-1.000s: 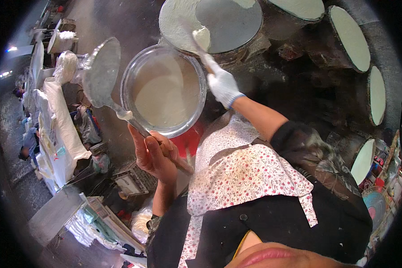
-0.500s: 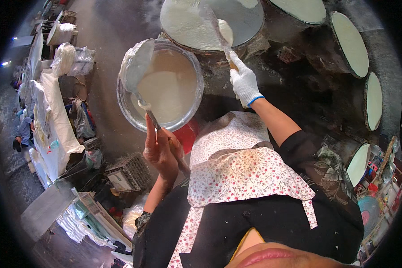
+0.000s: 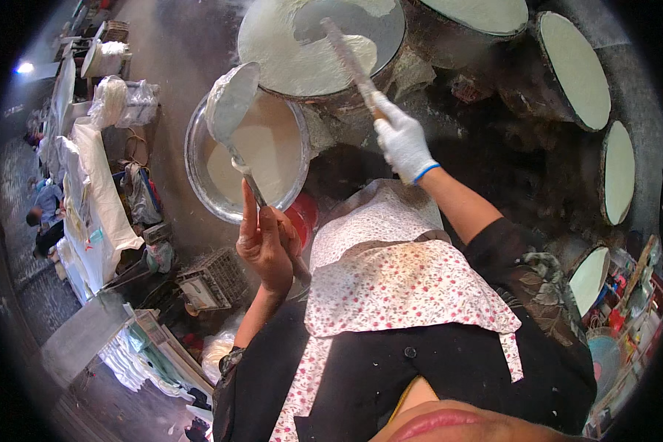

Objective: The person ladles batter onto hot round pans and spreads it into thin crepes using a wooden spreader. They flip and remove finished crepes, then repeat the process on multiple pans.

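My left hand (image 3: 267,247), bare, is closed round the handle of a large ladle (image 3: 236,102). The wet, whitish bowl of the ladle hangs over the left rim of a round metal basin (image 3: 191,158) of pale, milky batter (image 3: 261,158). In a white glove with a blue cuff, my right hand (image 3: 405,144) grips a long flat spatula (image 3: 352,65). Its blade reaches over a wide round griddle (image 3: 392,37), where white batter (image 3: 283,55) covers the left and near parts. Grey surface shows behind the blade and on the right.
Several round pans of white batter, among them a tall-standing one (image 3: 617,173), curve along the right. A red bucket (image 3: 302,217) is beside the basin. On the left are a cloth-covered table (image 3: 99,199), a wire crate (image 3: 214,280) and a person (image 3: 48,202) farther off.
The spatula has swung left over the griddle, and the batter there has spread nearer the middle. My left hand keeps the ladle near the basin's rim. The view has shifted slightly.
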A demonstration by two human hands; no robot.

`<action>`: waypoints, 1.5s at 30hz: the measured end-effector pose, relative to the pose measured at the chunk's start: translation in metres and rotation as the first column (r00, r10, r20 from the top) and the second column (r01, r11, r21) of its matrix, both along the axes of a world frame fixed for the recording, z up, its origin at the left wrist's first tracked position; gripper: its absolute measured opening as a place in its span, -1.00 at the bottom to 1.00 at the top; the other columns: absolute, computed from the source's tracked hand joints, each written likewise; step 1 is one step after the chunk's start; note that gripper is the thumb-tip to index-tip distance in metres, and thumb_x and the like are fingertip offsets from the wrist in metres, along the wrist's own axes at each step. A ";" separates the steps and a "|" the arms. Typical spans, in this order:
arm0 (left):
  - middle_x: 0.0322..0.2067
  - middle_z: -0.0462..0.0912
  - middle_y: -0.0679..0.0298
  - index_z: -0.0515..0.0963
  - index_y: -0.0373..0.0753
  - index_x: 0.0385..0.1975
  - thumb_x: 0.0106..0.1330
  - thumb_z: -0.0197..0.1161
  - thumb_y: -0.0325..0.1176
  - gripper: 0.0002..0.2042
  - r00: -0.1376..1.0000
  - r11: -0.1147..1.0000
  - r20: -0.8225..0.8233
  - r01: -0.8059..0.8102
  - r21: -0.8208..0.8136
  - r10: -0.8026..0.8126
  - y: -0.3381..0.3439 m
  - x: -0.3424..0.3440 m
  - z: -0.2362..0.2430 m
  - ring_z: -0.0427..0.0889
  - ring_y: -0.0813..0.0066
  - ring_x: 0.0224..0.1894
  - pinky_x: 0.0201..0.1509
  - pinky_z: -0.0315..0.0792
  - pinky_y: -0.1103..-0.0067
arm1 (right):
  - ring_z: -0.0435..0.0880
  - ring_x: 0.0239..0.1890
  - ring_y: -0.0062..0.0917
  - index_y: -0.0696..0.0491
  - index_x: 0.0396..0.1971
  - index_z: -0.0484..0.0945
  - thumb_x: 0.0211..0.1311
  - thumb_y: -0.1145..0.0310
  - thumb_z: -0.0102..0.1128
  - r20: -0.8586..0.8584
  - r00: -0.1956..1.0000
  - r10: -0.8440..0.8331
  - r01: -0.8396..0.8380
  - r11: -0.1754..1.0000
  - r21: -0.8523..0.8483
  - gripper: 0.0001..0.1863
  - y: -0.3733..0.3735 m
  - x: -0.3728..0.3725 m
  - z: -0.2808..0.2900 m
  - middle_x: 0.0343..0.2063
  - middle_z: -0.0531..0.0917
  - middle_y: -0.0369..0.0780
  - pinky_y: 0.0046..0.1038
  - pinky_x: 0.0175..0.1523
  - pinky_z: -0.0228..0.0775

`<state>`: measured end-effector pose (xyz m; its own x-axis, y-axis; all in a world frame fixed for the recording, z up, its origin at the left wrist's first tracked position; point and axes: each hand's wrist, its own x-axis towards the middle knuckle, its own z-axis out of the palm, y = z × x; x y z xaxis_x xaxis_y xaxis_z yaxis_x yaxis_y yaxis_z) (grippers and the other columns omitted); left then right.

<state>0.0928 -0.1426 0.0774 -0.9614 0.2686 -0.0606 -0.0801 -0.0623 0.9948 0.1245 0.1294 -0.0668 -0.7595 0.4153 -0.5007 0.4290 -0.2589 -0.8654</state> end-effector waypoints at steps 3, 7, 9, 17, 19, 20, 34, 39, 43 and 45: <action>-0.58 0.35 0.39 0.22 -0.10 0.61 0.69 0.00 -0.46 -0.48 1.000 0.999 0.014 -0.024 0.042 0.024 0.025 0.004 0.007 0.19 0.75 -0.70 -0.69 0.17 0.69 | 0.48 -0.27 -0.69 -0.16 0.47 0.50 0.51 0.50 0.12 -0.134 0.967 0.218 -0.195 0.966 0.167 -0.43 0.018 -0.006 0.015 -0.11 0.64 -0.33 -0.58 -0.19 0.35; -0.58 0.35 0.39 0.22 -0.09 0.61 0.70 -0.02 -0.45 -0.49 0.999 0.999 -0.019 -0.047 0.008 0.047 0.054 0.008 0.015 0.18 0.75 -0.70 -0.69 0.15 0.69 | 0.69 0.26 -0.46 -0.02 0.44 0.50 0.50 0.52 0.12 0.119 0.992 0.029 -0.032 0.999 0.025 -0.47 0.050 -0.005 0.013 0.26 0.70 -0.13 -0.48 0.33 0.45; -0.58 0.34 0.39 0.22 -0.09 0.61 0.71 -0.03 -0.44 -0.49 0.999 0.999 -0.020 -0.049 0.009 0.049 0.066 0.008 0.017 0.17 0.74 -0.70 -0.69 0.14 0.69 | 0.70 0.24 -0.45 0.03 0.43 0.50 0.51 0.54 0.10 0.011 0.999 0.037 -0.037 0.999 -0.035 -0.48 0.066 0.003 -0.005 0.22 0.73 -0.12 -0.48 0.32 0.46; -0.58 0.33 0.39 0.18 -0.07 0.63 0.72 -0.04 -0.42 -0.48 0.997 0.996 -0.004 -0.080 -0.043 0.080 0.102 0.015 0.027 0.18 0.72 -0.69 -0.67 0.19 0.65 | 0.74 0.14 -0.46 -0.04 0.41 0.54 0.52 0.43 0.09 0.027 0.999 0.043 -0.045 0.995 0.087 -0.50 0.121 -0.036 -0.012 0.17 0.75 -0.12 -0.48 0.27 0.52; -0.58 0.32 0.39 0.18 -0.06 0.63 0.72 -0.05 -0.41 -0.48 0.995 0.993 -0.002 -0.101 -0.065 0.101 0.107 0.012 0.027 0.19 0.71 -0.68 -0.66 0.20 0.65 | 0.79 0.04 -0.46 -0.05 0.40 0.55 0.52 0.42 0.08 -0.021 0.997 0.071 -0.069 0.994 0.088 -0.51 0.116 -0.049 0.017 0.12 0.78 -0.13 -0.46 0.20 0.59; -0.58 0.33 0.39 0.18 -0.06 0.63 0.72 -0.04 -0.41 -0.48 0.996 0.996 -0.018 -0.083 -0.030 0.083 0.109 0.011 0.026 0.19 0.71 -0.68 -0.66 0.19 0.65 | 0.81 0.00 -0.45 -0.04 0.39 0.56 0.51 0.45 0.09 -0.189 0.969 0.162 -0.108 0.957 0.269 -0.51 0.103 -0.050 0.031 0.11 0.79 -0.14 -0.44 0.17 0.62; -0.59 0.39 0.37 0.21 -0.09 0.62 0.69 -0.05 -0.49 -0.47 0.980 0.985 0.110 -0.157 -0.065 0.164 0.130 -0.001 0.019 0.25 0.69 -0.69 -0.66 0.20 0.65 | 0.68 0.30 -0.30 -0.05 0.33 0.59 0.45 0.34 0.26 -0.266 0.920 0.289 -0.170 0.904 0.393 -0.53 0.122 0.001 -0.023 0.29 0.65 -0.12 -0.44 0.39 0.47; -0.58 0.41 0.36 0.22 -0.08 0.61 0.71 -0.07 -0.47 -0.49 0.979 0.986 0.118 -0.165 -0.030 0.167 0.144 -0.004 0.018 0.23 0.71 -0.69 -0.66 0.20 0.67 | 0.71 0.27 -0.38 -0.14 0.37 0.58 0.49 0.45 0.16 -0.235 0.970 0.065 0.028 0.927 0.374 -0.50 0.135 -0.014 -0.010 0.25 0.69 -0.11 -0.40 0.35 0.52; -0.58 0.44 0.34 0.22 -0.05 0.61 0.70 -0.08 -0.49 -0.48 0.976 0.985 0.138 -0.165 -0.051 0.170 0.146 -0.001 0.016 0.22 0.73 -0.70 -0.66 0.20 0.69 | 0.79 0.13 -0.36 -0.13 0.34 0.61 0.46 0.27 0.19 -0.066 0.981 0.184 -0.175 0.977 0.124 -0.53 0.179 -0.078 -0.020 0.15 0.75 -0.08 -0.39 0.21 0.58; -0.58 0.45 0.33 0.22 -0.05 0.61 0.70 -0.07 -0.50 -0.48 0.981 0.990 0.139 -0.140 0.004 0.138 0.145 -0.001 0.014 0.22 0.73 -0.70 -0.66 0.20 0.70 | 0.82 0.06 -0.31 -0.13 0.32 0.62 0.44 0.20 0.23 -0.129 0.953 0.273 -0.243 0.947 0.211 -0.52 0.172 -0.081 -0.019 0.11 0.76 -0.10 -0.40 0.16 0.60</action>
